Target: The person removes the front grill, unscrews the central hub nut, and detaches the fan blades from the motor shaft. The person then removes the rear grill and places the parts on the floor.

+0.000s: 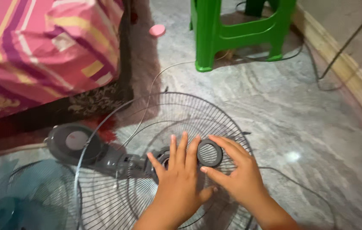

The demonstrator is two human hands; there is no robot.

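Green plastic stool (232, 32) ahead of me on the grey marble floor (317, 127). Pink striped bedsheet (40, 47) at my left, small pink lid (157, 30) beside it. Teal fan blade (23, 200) bottom left. Black cable (338, 55) along the wall.

Wire fan guard (155, 127) lies flat on floor (300, 123), centre-bottom. 2 hands on its hub: left hand (177, 179) flat, right hand (236, 174) just right of it, holding ring nut (209, 153). Fan motor housing (76, 145) left of hands. Bed (40, 47) behind-left, stool (236, 30) behind, small lid (157, 30) between them.
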